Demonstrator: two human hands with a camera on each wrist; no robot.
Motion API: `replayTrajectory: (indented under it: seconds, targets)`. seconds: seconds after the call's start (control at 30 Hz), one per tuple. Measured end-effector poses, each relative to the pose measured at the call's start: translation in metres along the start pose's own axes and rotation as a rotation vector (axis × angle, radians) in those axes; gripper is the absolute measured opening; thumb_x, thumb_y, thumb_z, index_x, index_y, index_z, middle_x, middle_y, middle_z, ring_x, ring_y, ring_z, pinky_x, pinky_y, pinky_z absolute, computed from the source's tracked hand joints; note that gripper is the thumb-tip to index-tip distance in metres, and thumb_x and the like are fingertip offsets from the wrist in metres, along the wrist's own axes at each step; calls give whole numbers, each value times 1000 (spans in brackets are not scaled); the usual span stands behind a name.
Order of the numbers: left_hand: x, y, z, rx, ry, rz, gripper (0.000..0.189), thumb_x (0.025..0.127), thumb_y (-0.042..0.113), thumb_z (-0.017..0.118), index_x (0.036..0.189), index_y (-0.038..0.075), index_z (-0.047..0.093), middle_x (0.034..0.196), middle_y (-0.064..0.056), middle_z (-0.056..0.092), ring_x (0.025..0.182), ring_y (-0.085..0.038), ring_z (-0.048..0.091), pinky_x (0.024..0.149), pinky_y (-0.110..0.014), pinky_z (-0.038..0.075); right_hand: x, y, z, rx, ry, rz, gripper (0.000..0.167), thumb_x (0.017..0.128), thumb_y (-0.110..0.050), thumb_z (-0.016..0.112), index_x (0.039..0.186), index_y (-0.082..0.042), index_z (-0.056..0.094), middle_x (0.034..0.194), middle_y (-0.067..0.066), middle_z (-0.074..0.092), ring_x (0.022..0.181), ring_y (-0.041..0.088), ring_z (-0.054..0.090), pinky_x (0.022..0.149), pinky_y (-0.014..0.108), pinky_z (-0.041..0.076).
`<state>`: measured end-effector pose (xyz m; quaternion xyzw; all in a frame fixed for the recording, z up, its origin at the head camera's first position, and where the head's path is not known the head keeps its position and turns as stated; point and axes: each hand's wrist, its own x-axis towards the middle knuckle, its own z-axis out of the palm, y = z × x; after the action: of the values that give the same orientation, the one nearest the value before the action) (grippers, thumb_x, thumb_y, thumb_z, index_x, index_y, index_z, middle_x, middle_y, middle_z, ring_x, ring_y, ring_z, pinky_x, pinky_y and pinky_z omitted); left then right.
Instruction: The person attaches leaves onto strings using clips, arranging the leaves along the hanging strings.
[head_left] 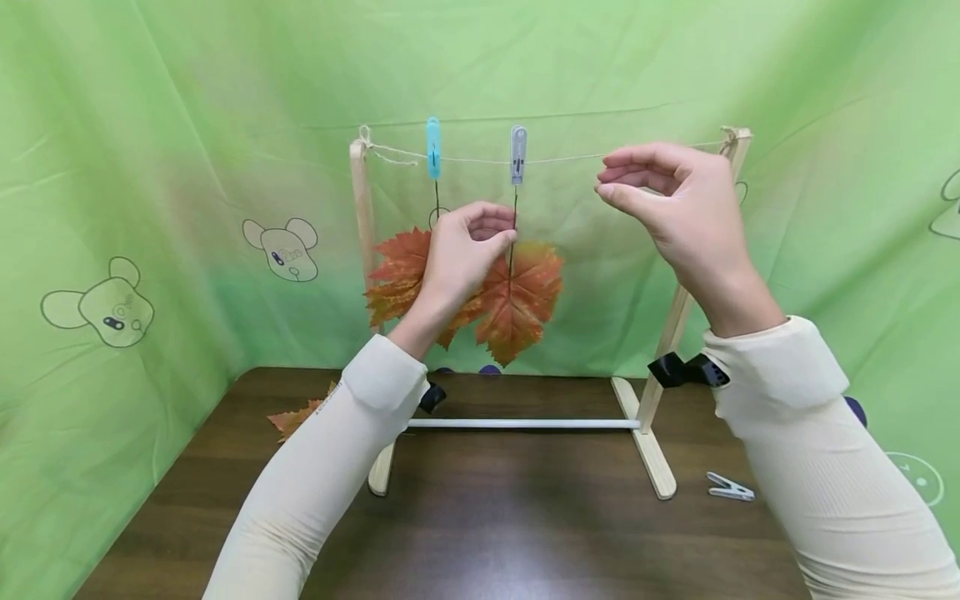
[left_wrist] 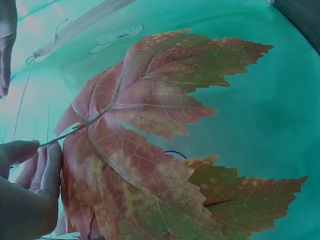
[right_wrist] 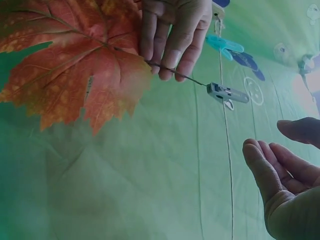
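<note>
My left hand (head_left: 468, 250) pinches the thin dark stem of an orange-red autumn leaf (head_left: 521, 304) between thumb and fingertips; the left wrist view shows the leaf (left_wrist: 135, 155) close up. A grey clothespin (head_left: 518, 154) on the string (head_left: 562, 158) clips the top of that stem. To its left, a light-blue clothespin (head_left: 433, 148) holds the stem of a second leaf (head_left: 397, 275), partly hidden behind my left hand. My right hand (head_left: 675, 192) is raised near the string's right part, thumb and fingers apart with nothing between them.
The string runs between two wooden posts (head_left: 362, 196) joined low down by a white rod (head_left: 525, 423). Another leaf (head_left: 296, 417) lies on the brown table (head_left: 510, 517), partly behind my left sleeve. A pale clothespin (head_left: 730, 487) lies at the right. A green cloth (head_left: 562, 58) hangs behind.
</note>
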<state>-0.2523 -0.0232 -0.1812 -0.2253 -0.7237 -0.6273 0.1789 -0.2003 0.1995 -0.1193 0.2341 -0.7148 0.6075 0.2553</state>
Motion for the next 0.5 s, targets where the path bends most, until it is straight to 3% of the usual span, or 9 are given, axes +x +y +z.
replayTrajectory:
  seconds: [0.3,0.5]
  targets:
    - [-6,1,-9,15,-16,6,19,98,5,72,117,2,75,112,-13,78,104,-19,74,92,-27,60,-13,4,-10,-75,8,33,23,88,-1,82,110,-7,80,97,-4,80,90,6,75,82,14,55]
    - [-12,2,-17,12,-29,10,22,98,4,72,120,1,74,117,-17,76,105,-20,74,94,-30,60,-23,9,-17,-125,8,54,24,89,-1,81,112,-9,80,96,-7,80,90,4,75,81,13,55]
